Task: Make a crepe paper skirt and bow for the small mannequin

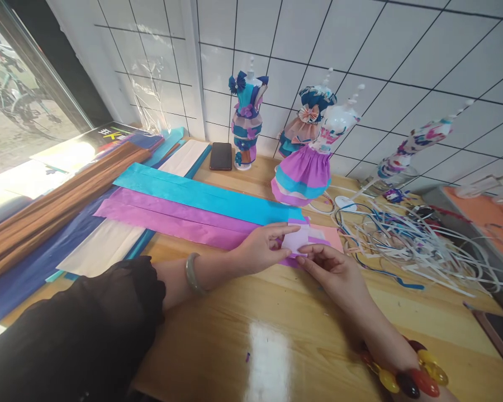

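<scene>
A small pale lilac piece of paper (pixel 295 241) is held up between my two hands over the table. My left hand (pixel 262 245) pinches its left side, thumb below and fingers above. At its lower right edge, my right hand (pixel 329 265) grips it between thumb and fingertips. Just behind lie a blue paper strip (pixel 209 196) and purple paper strips (pixel 176 218), stretching to the left. More small purple pieces and a peach sheet (pixel 329 235) lie partly hidden beneath and behind my fingers.
Small dress forms in paper clothes, one with a purple-and-blue skirt (pixel 304 174), stand along the tiled wall. A tangle of white and blue strips (pixel 411 240) lies right. Brown paper (pixel 75 201) and other paper strips are stacked left. A black phone (pixel 221 156) lies behind.
</scene>
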The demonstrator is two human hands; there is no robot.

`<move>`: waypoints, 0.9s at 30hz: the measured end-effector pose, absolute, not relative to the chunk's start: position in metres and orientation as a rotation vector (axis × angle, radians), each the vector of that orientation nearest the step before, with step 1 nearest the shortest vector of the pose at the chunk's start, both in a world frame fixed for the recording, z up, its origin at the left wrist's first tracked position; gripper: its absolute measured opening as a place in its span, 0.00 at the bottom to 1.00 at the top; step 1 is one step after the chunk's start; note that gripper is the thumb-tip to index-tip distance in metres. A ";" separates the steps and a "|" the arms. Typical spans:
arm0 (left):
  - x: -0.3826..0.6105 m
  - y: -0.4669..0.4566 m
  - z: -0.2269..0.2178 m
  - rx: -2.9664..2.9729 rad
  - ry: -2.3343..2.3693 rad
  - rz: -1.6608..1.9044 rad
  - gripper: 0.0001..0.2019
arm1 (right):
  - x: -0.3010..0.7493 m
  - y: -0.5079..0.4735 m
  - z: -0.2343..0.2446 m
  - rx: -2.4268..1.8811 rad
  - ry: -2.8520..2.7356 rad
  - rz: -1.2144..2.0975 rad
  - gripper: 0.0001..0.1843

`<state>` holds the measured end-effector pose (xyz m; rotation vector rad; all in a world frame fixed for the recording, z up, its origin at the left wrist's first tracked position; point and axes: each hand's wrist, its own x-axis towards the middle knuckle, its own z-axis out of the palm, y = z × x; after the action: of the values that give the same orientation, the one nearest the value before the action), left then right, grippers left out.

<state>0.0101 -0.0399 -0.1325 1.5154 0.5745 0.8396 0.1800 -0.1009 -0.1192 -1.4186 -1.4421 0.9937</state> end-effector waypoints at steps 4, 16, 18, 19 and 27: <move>0.010 -0.040 -0.132 1.511 0.559 0.834 0.28 | 0.180 -0.101 -0.120 -1.426 -1.427 1.005 0.14; 0.006 -0.040 -0.124 1.637 0.600 0.808 0.29 | 0.181 -0.100 -0.121 -1.415 -1.423 0.979 0.12; 0.006 -0.040 -0.125 1.642 0.606 0.809 0.30 | 0.181 -0.101 -0.122 -1.425 -1.430 0.948 0.12; 0.006 -0.040 -0.126 1.633 0.603 0.810 0.30 | 0.181 -0.101 -0.122 -1.431 -1.437 0.927 0.13; 0.010 -0.040 -0.129 1.396 0.556 0.836 0.31 | 0.182 -0.104 -0.116 -1.402 -1.745 0.509 0.10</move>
<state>0.0102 -0.0404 -0.1288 1.3958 0.5564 0.8362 0.1818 -0.1041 -0.1160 -1.4018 -1.7448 0.5087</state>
